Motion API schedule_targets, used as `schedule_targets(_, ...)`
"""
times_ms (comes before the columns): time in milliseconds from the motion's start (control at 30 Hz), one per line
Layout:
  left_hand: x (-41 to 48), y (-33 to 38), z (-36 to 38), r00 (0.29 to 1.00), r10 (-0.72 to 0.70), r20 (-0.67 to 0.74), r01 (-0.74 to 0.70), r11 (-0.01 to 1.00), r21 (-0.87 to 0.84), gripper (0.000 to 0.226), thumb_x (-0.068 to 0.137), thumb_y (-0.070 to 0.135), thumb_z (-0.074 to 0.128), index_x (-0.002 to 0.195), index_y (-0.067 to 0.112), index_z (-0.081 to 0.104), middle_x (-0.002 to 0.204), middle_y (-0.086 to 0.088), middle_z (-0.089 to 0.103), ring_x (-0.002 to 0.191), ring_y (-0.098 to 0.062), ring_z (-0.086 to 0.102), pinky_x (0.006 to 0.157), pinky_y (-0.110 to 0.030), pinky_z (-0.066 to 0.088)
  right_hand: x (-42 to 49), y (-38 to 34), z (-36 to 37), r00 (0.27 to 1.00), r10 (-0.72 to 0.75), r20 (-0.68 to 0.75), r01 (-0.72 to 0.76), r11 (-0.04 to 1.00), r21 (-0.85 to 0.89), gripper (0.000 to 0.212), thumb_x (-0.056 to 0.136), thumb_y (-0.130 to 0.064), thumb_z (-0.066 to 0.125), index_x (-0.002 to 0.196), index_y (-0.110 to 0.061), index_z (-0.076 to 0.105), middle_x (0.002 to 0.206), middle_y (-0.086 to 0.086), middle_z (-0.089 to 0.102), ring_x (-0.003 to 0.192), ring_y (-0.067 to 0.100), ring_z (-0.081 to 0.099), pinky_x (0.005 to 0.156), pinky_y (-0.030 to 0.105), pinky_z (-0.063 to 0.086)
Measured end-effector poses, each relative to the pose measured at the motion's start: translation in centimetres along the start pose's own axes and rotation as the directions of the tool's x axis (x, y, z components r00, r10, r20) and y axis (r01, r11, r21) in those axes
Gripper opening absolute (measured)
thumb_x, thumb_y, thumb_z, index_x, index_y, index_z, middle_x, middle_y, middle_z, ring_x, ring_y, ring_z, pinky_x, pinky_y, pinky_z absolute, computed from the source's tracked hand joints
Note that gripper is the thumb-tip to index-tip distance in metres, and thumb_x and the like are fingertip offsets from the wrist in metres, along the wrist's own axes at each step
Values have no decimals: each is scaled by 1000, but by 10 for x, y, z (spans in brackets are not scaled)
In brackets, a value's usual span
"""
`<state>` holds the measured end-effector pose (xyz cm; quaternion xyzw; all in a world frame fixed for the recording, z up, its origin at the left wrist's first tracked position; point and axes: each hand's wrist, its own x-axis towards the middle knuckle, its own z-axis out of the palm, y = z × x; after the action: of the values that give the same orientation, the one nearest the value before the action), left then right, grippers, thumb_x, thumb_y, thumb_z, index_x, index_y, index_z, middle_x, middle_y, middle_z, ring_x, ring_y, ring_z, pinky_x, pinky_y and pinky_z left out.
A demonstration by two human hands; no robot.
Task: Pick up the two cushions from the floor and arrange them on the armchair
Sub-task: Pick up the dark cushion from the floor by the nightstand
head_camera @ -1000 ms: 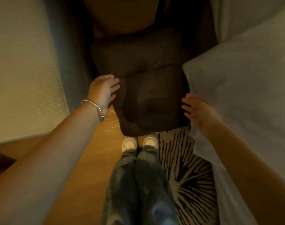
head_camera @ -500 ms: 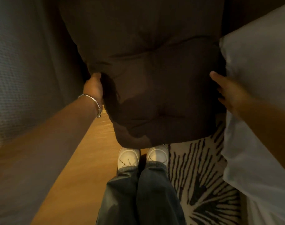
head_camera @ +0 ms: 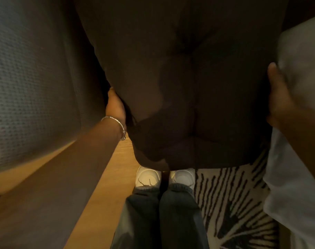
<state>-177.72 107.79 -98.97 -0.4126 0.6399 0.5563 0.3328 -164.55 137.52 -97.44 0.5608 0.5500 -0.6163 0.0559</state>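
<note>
A large dark brown tufted cushion (head_camera: 189,83) is held up in front of the person, its long axis running top to bottom of the view and its lower edge hanging just above the white shoes (head_camera: 165,177). The left hand (head_camera: 115,105) grips its left edge, fingers tucked behind the fabric. The right hand (head_camera: 280,97) clasps the right edge, thumb up, beside white bedding (head_camera: 300,159).

1 cushion (head_camera: 189,78) – 2 hands (2 shoes)
</note>
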Motion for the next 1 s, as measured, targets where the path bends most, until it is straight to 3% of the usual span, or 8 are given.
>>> schedule_targets(100,-38,9,-11,999,1,-32,-1,1000,-18,46,91,51,37,119,23,57,106,4,62,84,-10,54,65,-24,42,-47,-20,-10,1000,-26,-7,26,999,41,76,67,-74,52,132,-34,48,137,-11,53,123,11,49,110,38,31)
schedule_targets(200,-92,39,-27,998,15,-67,-17,999,-32,35,89,54,38,97,29,61,89,10,60,78,-7,53,58,-23,39,-101,-55,-21,998,-12,-58,17,996,86,62,62,-76,56,109,-38,63,114,-16,66,110,9,58,103,37,39)
schedule_targets(300,-157,91,-53,997,67,-48,-66,998,17,47,81,61,42,102,26,66,93,7,68,82,-11,61,62,-25,46,-167,-100,-36,999,-9,-52,14,996,90,81,45,-81,62,111,-34,64,118,-14,65,108,7,59,102,32,40)
schedule_targets(400,-238,135,-86,991,116,68,-124,985,122,69,64,72,49,105,21,69,102,-1,73,93,-21,68,81,-33,52,-250,-138,-53,998,65,2,-65,995,-70,105,35,-80,64,120,-18,59,121,0,63,109,14,57,101,32,39)
schedule_targets(500,-327,161,-130,971,238,-14,-223,927,300,69,53,77,55,84,17,71,89,-2,73,85,-25,68,78,-36,52,-345,-159,-68,986,165,-23,-167,973,-162,111,24,-84,63,111,-15,61,109,6,65,102,23,59,95,33,42)
schedule_targets(600,-391,187,-161,943,333,-1,-308,875,373,64,56,77,55,80,19,68,87,-2,70,84,-27,65,85,-42,51,-413,-173,-77,981,192,34,-184,967,-174,104,23,-83,67,102,-16,63,98,7,70,93,23,65,86,35,48)
schedule_targets(767,-466,188,-195,896,443,-18,-415,852,319,50,57,73,59,75,26,63,81,4,67,80,-21,63,70,-35,47,-486,-167,-76,986,161,38,-157,984,-85,102,43,-68,68,124,-7,55,114,12,64,94,27,58,89,36,44)
schedule_targets(1000,-549,195,-241,807,588,-59,-578,806,127,48,59,65,65,82,24,69,86,-2,72,82,-23,68,74,-38,55,-552,-176,-82,994,-77,73,76,997,16,99,45,-67,69,129,-18,51,124,8,61,97,21,58,89,34,43)
